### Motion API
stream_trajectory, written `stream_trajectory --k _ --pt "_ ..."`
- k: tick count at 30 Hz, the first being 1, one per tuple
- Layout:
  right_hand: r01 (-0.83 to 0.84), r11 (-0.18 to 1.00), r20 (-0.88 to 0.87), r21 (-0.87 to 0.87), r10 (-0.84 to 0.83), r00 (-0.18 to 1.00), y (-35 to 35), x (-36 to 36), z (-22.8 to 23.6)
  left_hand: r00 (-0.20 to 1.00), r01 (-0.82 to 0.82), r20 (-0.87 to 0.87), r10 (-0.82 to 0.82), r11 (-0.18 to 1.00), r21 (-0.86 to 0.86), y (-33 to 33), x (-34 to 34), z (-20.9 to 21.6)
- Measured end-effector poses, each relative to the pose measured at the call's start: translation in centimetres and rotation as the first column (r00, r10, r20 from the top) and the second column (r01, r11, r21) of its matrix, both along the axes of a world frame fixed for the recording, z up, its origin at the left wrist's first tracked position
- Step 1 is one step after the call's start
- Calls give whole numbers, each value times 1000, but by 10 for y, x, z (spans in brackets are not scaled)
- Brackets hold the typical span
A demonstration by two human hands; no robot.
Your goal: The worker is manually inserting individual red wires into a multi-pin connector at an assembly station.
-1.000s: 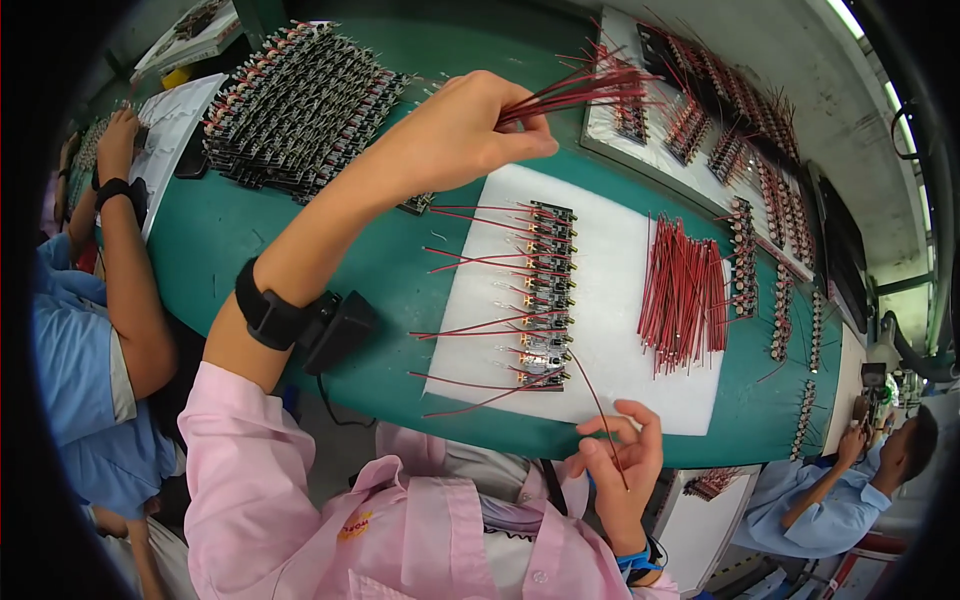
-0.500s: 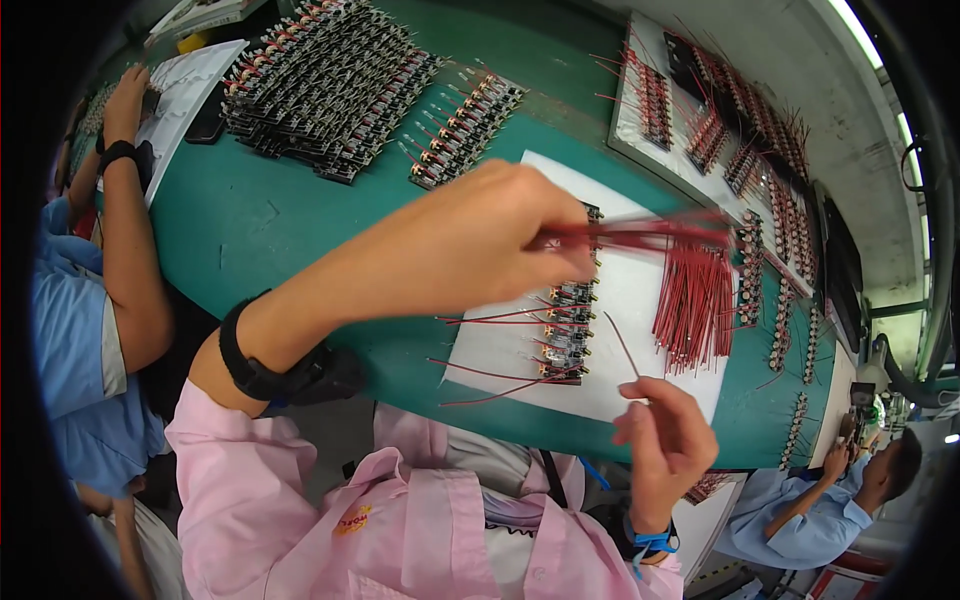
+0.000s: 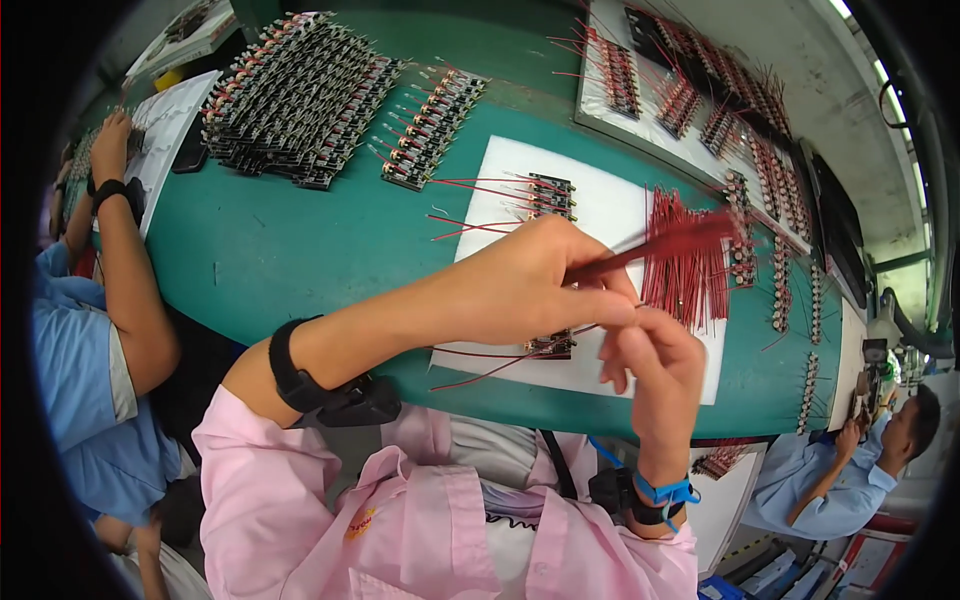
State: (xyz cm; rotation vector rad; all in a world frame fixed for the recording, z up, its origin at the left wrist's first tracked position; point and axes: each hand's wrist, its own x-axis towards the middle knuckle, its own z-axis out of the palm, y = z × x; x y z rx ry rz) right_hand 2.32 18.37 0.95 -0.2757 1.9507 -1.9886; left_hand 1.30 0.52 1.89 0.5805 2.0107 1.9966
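Note:
My left hand [image 3: 555, 280] is closed around a bundle of thin red wires [image 3: 665, 245], whose far end is smeared by motion. The fingertips of my right hand [image 3: 660, 365] meet those of the left in a pinch, with a thin wire [image 3: 588, 329] showing beside them. Beneath the left hand, a strip of small black circuit boards [image 3: 552, 195] lies on a white foam sheet [image 3: 605, 170]. Several red wires [image 3: 480, 352] stick out leftward from it. The strip's middle is hidden by my hand. A pile of loose red wires [image 3: 690, 290] rests on the sheet's right side.
A tall stack of circuit boards [image 3: 290, 105] and a separate board strip [image 3: 432, 130] lie on the green mat [image 3: 270, 260]. Wired boards fill a white panel [image 3: 650, 125] at the back right. Co-workers sit at left [image 3: 115, 290] and far right [image 3: 825, 480].
My left hand has lowered with the wire bundle, and my right hand has risen to meet it. Sheet, boards and wire pile appear slightly shifted up and left in view.

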Motion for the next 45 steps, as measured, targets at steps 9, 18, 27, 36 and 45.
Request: stream_trajectory --k 9,18,27,36,45 --pt "31 984 -117 176 -11 993 -14 2 -9 983 -128 -150 103 977 -170 4 0 -3" --pt "159 853 -569 498 183 802 -8 -4 -21 926 -132 -374 52 973 -191 0 -6 -7" --pt "171 932 -326 320 -61 943 -12 7 -22 906 -122 -421 40 978 -170 4 -12 -21" --pt "303 829 -473 469 -53 879 -3 -15 -47 902 -281 -391 181 936 -214 -22 -14 -12" --pt "300 858 -460 416 -86 884 -6 -15 -51 899 -318 -387 205 914 -252 -31 -11 -17"
